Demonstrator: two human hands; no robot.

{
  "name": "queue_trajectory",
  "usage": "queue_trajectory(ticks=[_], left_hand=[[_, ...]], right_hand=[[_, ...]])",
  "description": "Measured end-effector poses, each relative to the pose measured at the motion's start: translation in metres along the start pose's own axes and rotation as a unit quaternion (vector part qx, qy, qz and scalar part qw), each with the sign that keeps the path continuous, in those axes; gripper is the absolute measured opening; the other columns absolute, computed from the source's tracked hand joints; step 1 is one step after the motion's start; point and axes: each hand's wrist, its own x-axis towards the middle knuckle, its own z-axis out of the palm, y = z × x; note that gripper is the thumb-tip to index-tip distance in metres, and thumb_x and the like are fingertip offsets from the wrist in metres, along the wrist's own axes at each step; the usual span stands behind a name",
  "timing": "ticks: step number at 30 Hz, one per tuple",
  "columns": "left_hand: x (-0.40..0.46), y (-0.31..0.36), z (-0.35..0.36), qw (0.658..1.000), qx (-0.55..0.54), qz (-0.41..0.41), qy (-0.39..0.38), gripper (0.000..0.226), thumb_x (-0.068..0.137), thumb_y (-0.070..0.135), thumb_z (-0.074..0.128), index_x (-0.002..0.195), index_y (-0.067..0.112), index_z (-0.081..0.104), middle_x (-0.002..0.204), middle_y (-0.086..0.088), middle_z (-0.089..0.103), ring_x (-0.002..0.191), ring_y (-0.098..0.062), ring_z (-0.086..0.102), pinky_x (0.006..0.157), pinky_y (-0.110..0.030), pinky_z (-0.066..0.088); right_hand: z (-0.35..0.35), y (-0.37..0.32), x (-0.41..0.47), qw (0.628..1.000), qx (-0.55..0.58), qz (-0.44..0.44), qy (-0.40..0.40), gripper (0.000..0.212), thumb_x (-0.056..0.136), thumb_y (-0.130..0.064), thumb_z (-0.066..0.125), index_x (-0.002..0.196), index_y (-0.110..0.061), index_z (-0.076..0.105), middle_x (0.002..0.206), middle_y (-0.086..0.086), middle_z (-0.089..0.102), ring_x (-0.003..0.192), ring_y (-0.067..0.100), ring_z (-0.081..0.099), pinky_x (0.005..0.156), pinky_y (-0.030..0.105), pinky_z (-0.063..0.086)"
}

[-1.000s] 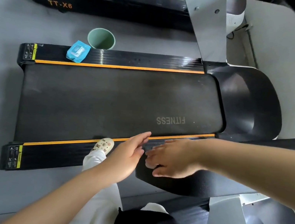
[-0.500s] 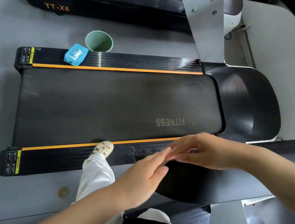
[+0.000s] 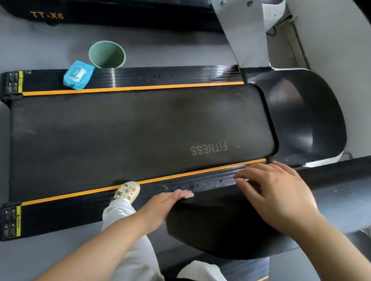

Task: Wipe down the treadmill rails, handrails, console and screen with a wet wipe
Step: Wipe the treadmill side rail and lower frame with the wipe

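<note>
Treadmill [image 3: 131, 136], black, orange-edged rails.

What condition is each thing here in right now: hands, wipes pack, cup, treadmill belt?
Left hand: open, fingers straight, at the black handrail's edge.
Right hand: open, fingers spread, no wipe visible in it.
Wipes pack: lying flat on the far rail.
Green cup: upright on the floor, looks empty.
Treadmill belt: dusty, smudged.

blue wipe pack [image 3: 78, 75], green cup [image 3: 107, 54]
</note>
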Motion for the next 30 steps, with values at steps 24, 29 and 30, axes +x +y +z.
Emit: queue_trajectory(ticks=[24, 29, 30], left_hand=[[0.035, -0.017, -0.009, 0.984, -0.093, -0.149, 0.013, 0.042, 0.104, 0.032, 0.023, 0.106, 0.031, 0.065, 0.127, 0.001, 0.057, 0.124, -0.014, 0.045, 0.115, -0.035, 0.023], [0.036, -0.018, -0.007, 0.955, -0.233, -0.174, 0.053, 0.042, 0.104, 0.024, 0.023, 0.122, 0.007, 0.056, 0.137, -0.013, 0.049, 0.128, -0.021, 0.044, 0.104, -0.03, 0.034], [0.035, -0.018, -0.007, 0.949, -0.254, -0.178, 0.064, 0.043, 0.104, 0.023, 0.024, 0.124, 0.002, 0.054, 0.139, -0.016, 0.047, 0.131, -0.023, 0.041, 0.105, -0.03, 0.034]], right_hand=[[-0.006, -0.006, -0.003, 1.0, -0.005, 0.004, 0.023, 0.024, 0.092, -0.037, 0.048, 0.104, -0.032, 0.068, 0.105, -0.016, 0.066, 0.1, 0.012, 0.058, 0.074, 0.021, 0.026], [-0.008, -0.007, -0.003, 1.0, -0.007, 0.007, 0.025, 0.024, 0.091, -0.038, 0.049, 0.103, -0.033, 0.069, 0.105, -0.016, 0.067, 0.101, 0.013, 0.059, 0.075, 0.024, 0.03], [-0.008, -0.007, -0.003, 1.0, -0.009, 0.006, 0.026, 0.024, 0.092, -0.038, 0.048, 0.104, -0.033, 0.068, 0.106, -0.016, 0.067, 0.101, 0.012, 0.058, 0.073, 0.022, 0.027]])
